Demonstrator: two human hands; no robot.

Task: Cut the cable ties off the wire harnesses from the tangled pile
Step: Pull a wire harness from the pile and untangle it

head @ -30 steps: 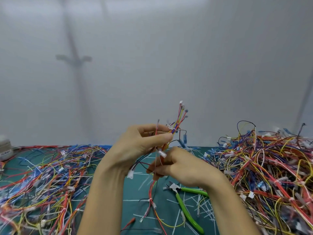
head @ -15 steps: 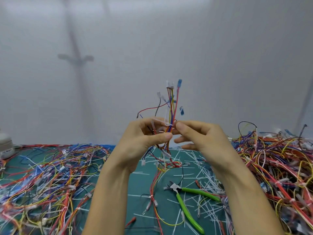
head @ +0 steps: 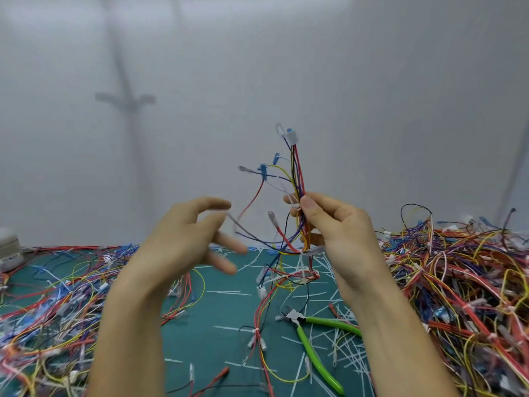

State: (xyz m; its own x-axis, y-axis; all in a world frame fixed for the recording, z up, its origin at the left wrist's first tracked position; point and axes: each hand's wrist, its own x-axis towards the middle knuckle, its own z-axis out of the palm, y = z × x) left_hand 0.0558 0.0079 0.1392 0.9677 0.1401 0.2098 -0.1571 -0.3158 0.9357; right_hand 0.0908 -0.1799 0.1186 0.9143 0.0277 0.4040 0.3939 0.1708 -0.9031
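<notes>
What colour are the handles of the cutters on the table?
The cutters have bright green handles, clear in the head view, lying on the teal mat.

Smeared by motion at centre left: left hand (head: 183, 242), fingertips hard to tell from the grey strand (head: 243, 229) beside them. Cut off by the right edge: tangled pile (head: 458, 282). Partly hidden behind the forearm (head: 400, 339) at lower right: one handle of the green cutters (head: 315, 353). Cropped at far left: pale grey roll (head: 8, 247), label unreadable.

The mat (head: 223, 310) looks matt, cutter handles (head: 332, 322) glossy plastic, harness wires (head: 297, 179) plastic-sheathed.
</notes>
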